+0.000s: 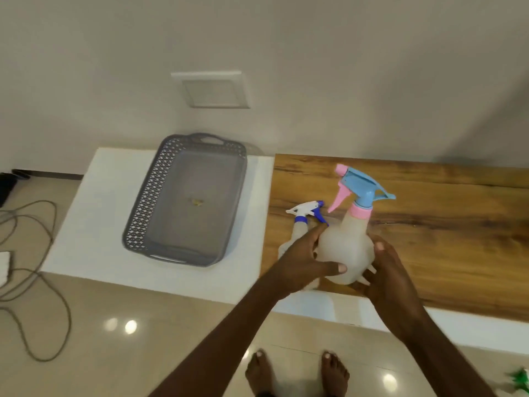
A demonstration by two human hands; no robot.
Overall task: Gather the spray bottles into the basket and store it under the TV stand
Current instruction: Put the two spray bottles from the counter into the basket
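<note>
— Left hand [307, 260]?
— Wrapped round the left flank of the large spray bottle [345, 253], thumb across the front of the belly, fingers curled behind. Pressed against it, holding.

— Right hand [385, 277]?
— Cupped on the other flank and under the base of the same bottle, thumb up along the side. Also holding; bottle caught between both palms.

— Large bottle itself?
— Upright, translucent white, round-bellied, with a pink collar, pink trigger and light blue spray head. Over the near left corner of the wooden top [429, 224]. Whether resting on the wood or lifted just clear, cannot tell.

— Second bottle?
— Small spray bottle [300, 224] just left of the large one, partly hidden behind the left hand. White head with blue trigger and blue collar, pale body. Near the left edge of the wooden top, beside the seam with the white surface [100, 224].

— Basket?
— Grey basket [143, 202] with a lattice wall and handle cut-outs at both short ends, flat on the white surface, well left of both bottles. No bottle inside; only a small yellowish speck on the floor of it.

— Elsewhere?
— Grey cables [37, 282] looped on the glossy tiled floor at far left. Bare feet [297, 373] below, in front of the stand. White wall plate [213, 90] above the basket. Something green at the bottom right corner, too cropped to tell.
</note>
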